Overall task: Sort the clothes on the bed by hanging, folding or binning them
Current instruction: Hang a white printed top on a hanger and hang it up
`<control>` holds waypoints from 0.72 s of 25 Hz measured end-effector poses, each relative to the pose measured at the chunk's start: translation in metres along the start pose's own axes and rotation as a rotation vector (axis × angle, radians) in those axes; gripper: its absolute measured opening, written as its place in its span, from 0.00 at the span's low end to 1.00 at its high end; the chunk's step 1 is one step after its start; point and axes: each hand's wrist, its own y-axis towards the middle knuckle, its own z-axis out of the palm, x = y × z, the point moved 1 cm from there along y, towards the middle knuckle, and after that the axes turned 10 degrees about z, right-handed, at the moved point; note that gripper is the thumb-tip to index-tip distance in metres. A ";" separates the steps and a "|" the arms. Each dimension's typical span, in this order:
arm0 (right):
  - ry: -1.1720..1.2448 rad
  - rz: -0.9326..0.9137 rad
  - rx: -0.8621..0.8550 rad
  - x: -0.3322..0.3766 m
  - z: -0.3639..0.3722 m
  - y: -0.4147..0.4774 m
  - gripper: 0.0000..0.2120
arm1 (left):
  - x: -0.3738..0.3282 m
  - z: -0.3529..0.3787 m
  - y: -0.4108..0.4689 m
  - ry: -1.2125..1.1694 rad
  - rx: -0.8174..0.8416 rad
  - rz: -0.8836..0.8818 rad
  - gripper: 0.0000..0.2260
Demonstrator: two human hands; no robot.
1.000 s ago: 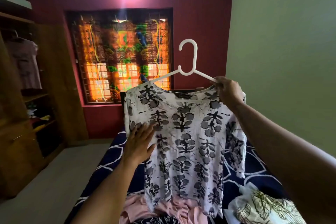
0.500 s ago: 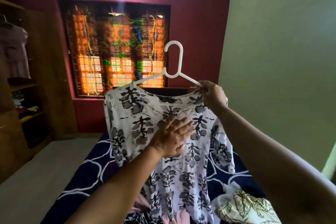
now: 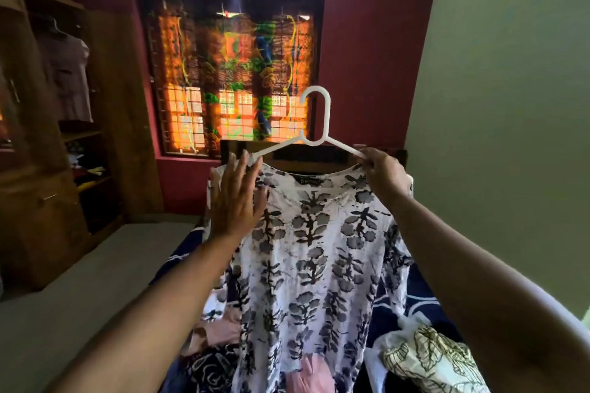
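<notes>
White with grey-black leafy sprigs all over the top (image 3: pixel 313 249); plain white on the hanger (image 3: pixel 321 124); navy with curving white lines on the bedsheet (image 3: pixel 427 309); pink on a garment (image 3: pixel 306 376); cream with dark-outlined leaves on a cloth (image 3: pixel 437 357); black with pale roses on another fabric (image 3: pixel 210 370); glows orange, with green, blue and yellow, at the curtain (image 3: pixel 236 73); maroon on the back wall (image 3: pixel 360 41); pale green on the side wall (image 3: pixel 510 105).
</notes>
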 end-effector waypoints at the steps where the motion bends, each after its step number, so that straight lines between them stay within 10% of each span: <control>1: 0.004 -0.016 0.010 -0.001 0.005 -0.003 0.14 | 0.006 -0.009 0.014 0.020 0.028 -0.077 0.26; 7: -0.007 -0.171 0.034 0.007 0.015 -0.019 0.14 | 0.030 -0.016 0.034 -0.387 0.375 -0.226 0.07; 14: -0.127 -0.392 0.095 0.041 0.010 -0.045 0.33 | 0.031 -0.028 0.033 -0.268 0.187 -0.112 0.04; 18: -0.092 -0.359 0.027 0.062 0.030 -0.057 0.20 | 0.040 -0.028 0.023 -0.264 0.179 -0.065 0.02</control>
